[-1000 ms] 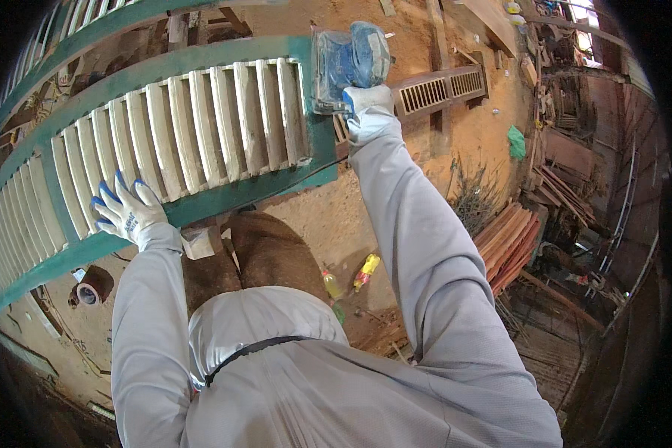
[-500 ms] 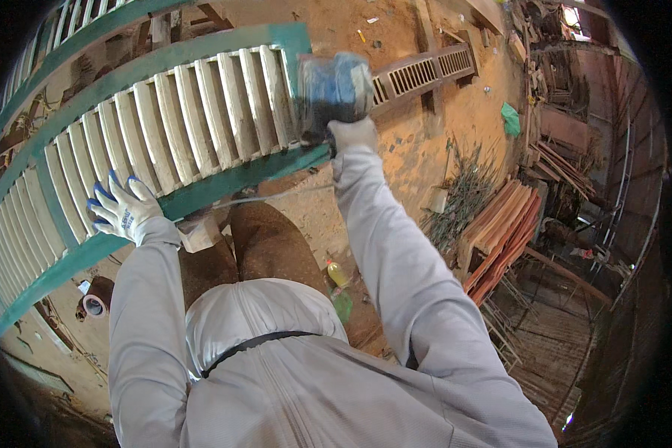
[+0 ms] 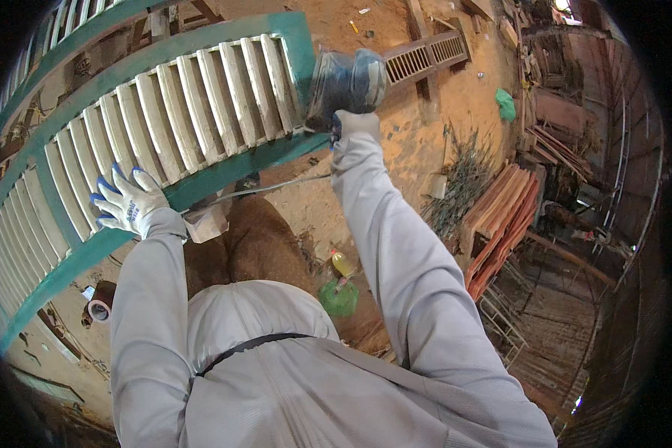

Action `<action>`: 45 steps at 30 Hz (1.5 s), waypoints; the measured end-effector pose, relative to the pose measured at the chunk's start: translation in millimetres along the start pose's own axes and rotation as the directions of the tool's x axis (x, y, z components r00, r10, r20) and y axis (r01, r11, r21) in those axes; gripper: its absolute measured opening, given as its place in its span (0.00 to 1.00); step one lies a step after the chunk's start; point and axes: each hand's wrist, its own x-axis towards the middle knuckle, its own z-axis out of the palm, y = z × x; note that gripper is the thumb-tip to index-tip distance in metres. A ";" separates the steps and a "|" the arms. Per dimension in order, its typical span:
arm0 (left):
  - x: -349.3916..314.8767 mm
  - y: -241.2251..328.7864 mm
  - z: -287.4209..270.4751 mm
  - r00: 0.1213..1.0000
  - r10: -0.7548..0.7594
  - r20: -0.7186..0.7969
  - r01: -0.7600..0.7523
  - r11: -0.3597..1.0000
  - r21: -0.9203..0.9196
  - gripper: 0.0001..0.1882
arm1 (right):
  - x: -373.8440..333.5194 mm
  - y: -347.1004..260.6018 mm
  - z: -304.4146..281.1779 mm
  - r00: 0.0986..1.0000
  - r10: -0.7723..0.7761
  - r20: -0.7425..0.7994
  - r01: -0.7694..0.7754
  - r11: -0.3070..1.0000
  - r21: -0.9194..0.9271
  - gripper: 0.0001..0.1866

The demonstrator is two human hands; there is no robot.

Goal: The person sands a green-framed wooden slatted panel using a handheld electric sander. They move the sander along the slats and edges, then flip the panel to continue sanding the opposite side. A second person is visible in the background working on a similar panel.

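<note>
A long teal-framed louvred shutter (image 3: 239, 166) with white slats runs in front of me from the lower left to the upper middle. My left hand (image 3: 129, 201), in a white glove with blue fingertips, lies spread on its near rail and slat ends. At the shutter's right end my right hand (image 3: 357, 127), also gloved, is closed on a bulky blue-and-grey object (image 3: 347, 84). Motion blur keeps me from telling its kind. That object sits against or just over the end of the frame. Most of the right fingers are hidden.
Another louvred panel (image 3: 67, 26) stands beyond the shutter. A brown slatted piece (image 3: 411, 63) lies to the right. Stacked reddish boards (image 3: 500, 216) and a twig pile (image 3: 463, 179) are farther right. A yellow bottle (image 3: 342, 263) and green bag (image 3: 338, 297) lie near my legs.
My right hand and the blue-and-grey object have shifted slightly right. My left hand stays on the shutter's rail. More of the green bag shows by my legs.
</note>
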 end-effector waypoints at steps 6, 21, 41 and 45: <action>-2.5 -11.4 8.7 0.999 -0.031 -0.019 0.032 0.997 0.077 0.29 | -48.2 10.8 1.8 0.994 -0.096 0.051 0.105 0.972 -0.208 0.24; 0.6 -0.6 -8.8 0.999 -0.037 -0.006 0.037 0.999 -0.025 0.27 | -22.4 -18.3 4.9 0.985 -0.113 0.130 0.145 0.952 -0.269 0.25; -0.8 -5.9 0.3 0.999 -0.031 -0.008 0.032 0.999 0.040 0.27 | -13.6 7.5 -15.0 0.984 -0.120 0.131 0.156 0.939 -0.306 0.26; -2.4 -8.7 2.4 0.998 -0.027 -0.049 0.027 1.000 -0.007 0.26 | 45.8 -38.3 15.2 0.920 -0.383 0.084 0.388 0.856 -0.342 0.25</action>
